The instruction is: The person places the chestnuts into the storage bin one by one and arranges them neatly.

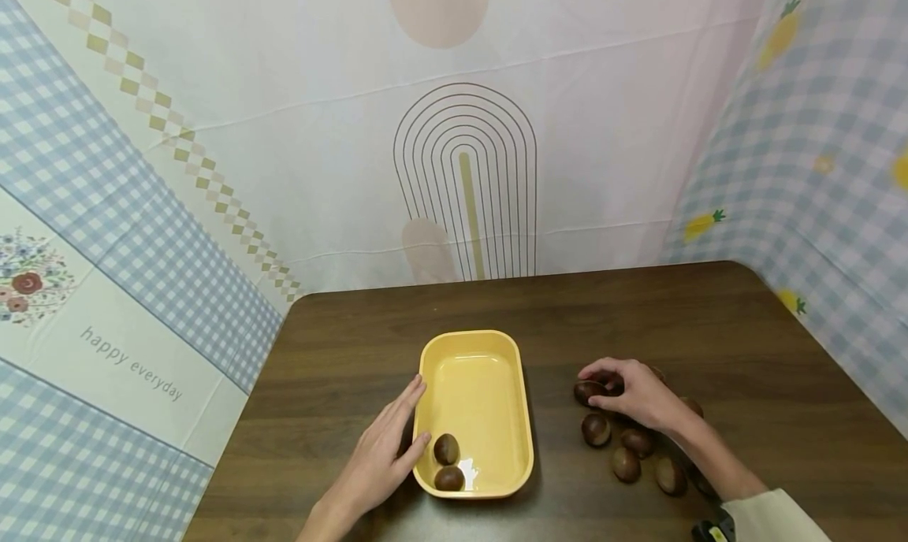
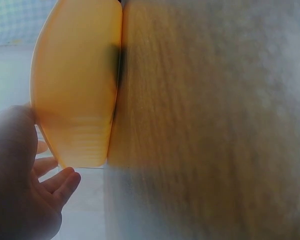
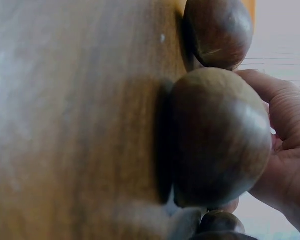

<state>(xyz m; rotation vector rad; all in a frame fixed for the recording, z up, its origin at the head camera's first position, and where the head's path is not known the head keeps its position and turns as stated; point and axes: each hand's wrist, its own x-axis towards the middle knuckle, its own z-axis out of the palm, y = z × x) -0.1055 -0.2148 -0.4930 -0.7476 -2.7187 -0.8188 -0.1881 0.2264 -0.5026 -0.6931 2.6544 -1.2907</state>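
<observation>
A yellow rectangular tray (image 1: pixel 489 416) lies on the brown table, with two chestnuts (image 1: pixel 448 477) near its front left corner. My left hand (image 1: pixel 379 451) rests against the tray's left rim, its fingers extended and the thumb at the edge; the left wrist view shows this hand (image 2: pixel 20 175) beside the tray's wall (image 2: pixel 80 75). To the right of the tray, my right hand (image 1: pixel 641 396) pinches a chestnut (image 1: pixel 586 393) between thumb and fingers. Several loose chestnuts (image 1: pixel 626 464) lie around and under that hand. One large chestnut (image 3: pixel 220 140) covers part of the hand in the right wrist view.
The wooden table (image 1: pixel 340 353) reaches back to a white patterned cloth (image 1: pixel 319 172). Checked cloth (image 1: pixel 801 187) hangs along the right side. A dark object with a yellow-green label (image 1: pixel 715 532) shows by the right sleeve at the front edge.
</observation>
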